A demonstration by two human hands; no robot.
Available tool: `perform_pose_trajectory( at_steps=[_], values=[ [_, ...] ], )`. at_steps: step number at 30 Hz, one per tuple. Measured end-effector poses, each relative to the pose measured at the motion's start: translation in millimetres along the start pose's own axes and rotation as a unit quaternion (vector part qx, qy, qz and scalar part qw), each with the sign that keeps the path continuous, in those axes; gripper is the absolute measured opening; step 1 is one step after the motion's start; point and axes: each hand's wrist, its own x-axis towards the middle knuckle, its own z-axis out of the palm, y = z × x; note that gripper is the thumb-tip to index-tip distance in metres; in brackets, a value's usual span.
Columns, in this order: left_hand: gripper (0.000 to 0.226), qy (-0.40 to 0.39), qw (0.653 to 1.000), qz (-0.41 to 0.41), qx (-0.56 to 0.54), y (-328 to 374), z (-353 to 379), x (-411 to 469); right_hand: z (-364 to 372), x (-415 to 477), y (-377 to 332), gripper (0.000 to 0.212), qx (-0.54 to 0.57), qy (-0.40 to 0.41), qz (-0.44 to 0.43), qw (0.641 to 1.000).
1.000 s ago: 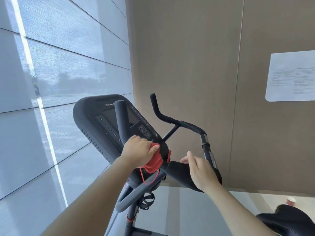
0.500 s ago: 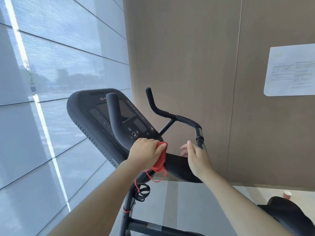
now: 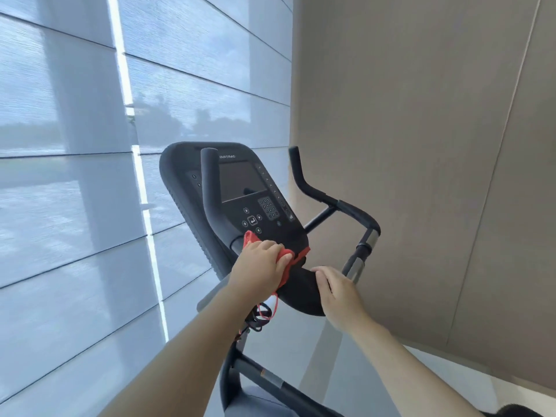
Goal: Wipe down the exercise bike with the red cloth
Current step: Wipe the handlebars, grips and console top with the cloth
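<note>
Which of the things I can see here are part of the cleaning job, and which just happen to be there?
Part of the job:
- red cloth, gripped by the left hand
- exercise bike, with the cloth at the foot of its console
- right hand, resting on the bike's black pad

Just there:
- window blinds
- wall panels

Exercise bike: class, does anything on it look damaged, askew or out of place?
Nothing looks broken. One oddity: a loose red strand hangs from the red cloth under the left hand, beside black cord loops; it might snag.
</note>
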Motion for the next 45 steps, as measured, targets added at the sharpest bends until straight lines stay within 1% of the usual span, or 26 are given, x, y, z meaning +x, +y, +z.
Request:
perform_pose_trajectory(
  at_steps=[3,7,11,14,17,20,23,26,30,33,35,38,40,42,45],
  values=[
    [0.042,0.006,1.000,-0.002,0.008,5.1,4.0,-6.3,-1.0,-0.6,0.0,0.035,0.038,0.016,0.005,0.999],
    [0.042,-0.002,0.999,-0.021,0.030,5.1,2.9,-3.1,3.7,-0.4,1.4,0.036,0.031,0.034,-0.033,0.998],
    [0.046,-0.032,0.995,-0.044,0.089,5.9,-0.3,8.4,6.8,-1.4,0.2,0.041,0.021,0.061,-0.057,0.996],
    [0.048,-0.052,0.991,-0.068,0.105,7.7,-2.3,15.9,6.0,-3.0,0.3,0.047,0.022,0.061,-0.065,0.996],
    [0.048,-0.056,0.991,-0.069,0.099,10.5,-3.5,17.7,4.4,-2.8,0.2,0.040,0.023,0.045,-0.050,0.997],
    [0.044,-0.032,0.994,-0.052,0.087,11.4,-2.0,14.6,1.5,-2.4,0.4,0.036,0.024,0.015,-0.036,0.999],
    [0.042,-0.021,0.998,-0.045,0.049,8.1,2.4,8.3,-2.2,-2.5,0.3,0.036,0.038,-0.008,-0.015,0.999],
    [0.041,-0.016,1.000,-0.024,0.007,5.9,6.0,-3.0,-6.1,-3.7,-0.8,0.038,0.080,-0.025,0.019,0.996],
    [0.041,-0.005,1.000,0.022,-0.002,7.4,6.5,-14.0,-9.5,-2.7,-3.3,0.039,0.134,-0.020,0.052,0.989],
    [0.043,-0.011,0.999,0.030,0.004,7.1,6.2,-10.3,-8.1,2.5,-2.0,0.042,0.152,0.001,0.077,0.985],
    [0.044,-0.031,0.999,0.031,0.026,7.5,4.3,-0.6,-8.1,5.7,0.8,0.042,0.138,0.012,0.075,0.988],
    [0.047,-0.055,0.995,0.011,0.078,10.7,3.7,14.2,-9.0,8.5,7.9,0.043,0.047,-0.001,0.035,0.998],
    [0.048,-0.053,0.994,-0.013,0.097,12.0,7.4,18.9,-7.8,8.3,11.9,0.051,0.012,-0.009,0.028,0.999],
    [0.048,-0.048,0.993,-0.020,0.110,12.8,11.4,20.5,-6.4,8.2,14.1,0.061,0.000,-0.010,0.039,0.999],
    [0.047,-0.039,0.992,-0.028,0.119,13.5,12.7,20.9,-3.7,8.0,15.8,0.063,0.012,-0.002,0.048,0.999]
  ],
)
